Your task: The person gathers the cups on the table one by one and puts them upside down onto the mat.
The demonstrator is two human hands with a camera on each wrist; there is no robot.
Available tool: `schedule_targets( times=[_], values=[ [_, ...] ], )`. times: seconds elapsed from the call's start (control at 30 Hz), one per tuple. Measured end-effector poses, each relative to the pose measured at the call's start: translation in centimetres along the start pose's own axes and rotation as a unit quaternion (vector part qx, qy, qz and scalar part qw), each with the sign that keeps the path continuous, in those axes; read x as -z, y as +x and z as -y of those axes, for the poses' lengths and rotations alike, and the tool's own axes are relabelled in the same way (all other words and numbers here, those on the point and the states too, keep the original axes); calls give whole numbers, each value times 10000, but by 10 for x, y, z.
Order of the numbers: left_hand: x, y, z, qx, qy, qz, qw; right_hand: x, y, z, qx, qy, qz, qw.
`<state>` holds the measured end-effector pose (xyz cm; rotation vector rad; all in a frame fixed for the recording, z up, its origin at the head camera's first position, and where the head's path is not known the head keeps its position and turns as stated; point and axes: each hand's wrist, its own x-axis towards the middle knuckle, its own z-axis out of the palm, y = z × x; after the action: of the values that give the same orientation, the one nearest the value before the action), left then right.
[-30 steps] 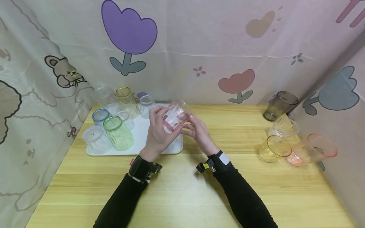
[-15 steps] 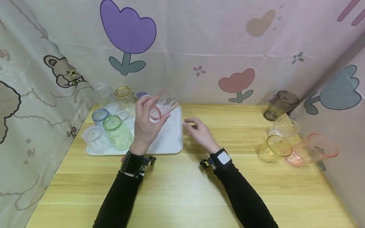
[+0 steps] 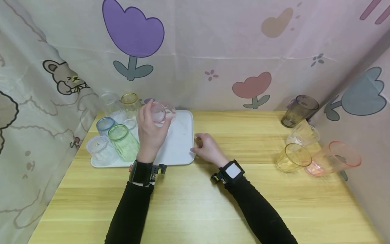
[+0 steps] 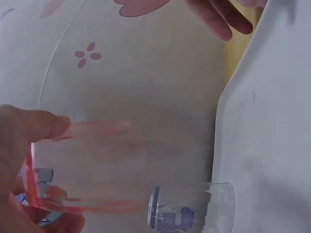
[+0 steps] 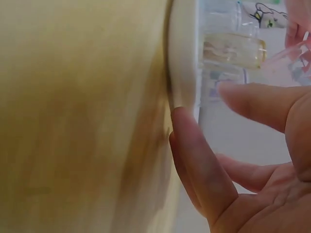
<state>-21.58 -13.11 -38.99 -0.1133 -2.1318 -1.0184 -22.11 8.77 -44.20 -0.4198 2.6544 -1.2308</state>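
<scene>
My left hand [image 3: 149,135] pinches a pink-tinted clear drinking glass [image 3: 159,113] near its thick base, with thumb and fingers around it. The glass is upside down, its red base uppermost in the left wrist view, above the back of the white tray [image 3: 179,145]. Close below it in that view stands a small clear glass [image 4: 221,206] on the tray, mostly hidden in the head view. My right hand [image 3: 209,149] holds nothing; its fingers are loosely bent, fingertips right at the tray's right rim.
Upturned glasses crowd the tray's left part, among them a green glass [image 3: 124,144], a blue glass [image 3: 105,124] and an amber glass [image 3: 131,101]. At the table's right stand a grey glass [image 3: 300,110], a clear glass [image 3: 302,135], a yellow glass [image 3: 292,158] and a tall pink glass [image 3: 330,161].
Both hands were on the pink-tinted glass; the right has let go and drawn down beside the tray's edge. My left hand has carried the glass leftward and turned it base up.
</scene>
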Motion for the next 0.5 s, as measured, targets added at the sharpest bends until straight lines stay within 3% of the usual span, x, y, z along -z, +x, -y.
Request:
schedule_targets(
  times=[0.5],
  values=[
    [-3,-2,13,1069,597,630,9905,-10,-2,3,98,-405,190,9990]
  ],
)
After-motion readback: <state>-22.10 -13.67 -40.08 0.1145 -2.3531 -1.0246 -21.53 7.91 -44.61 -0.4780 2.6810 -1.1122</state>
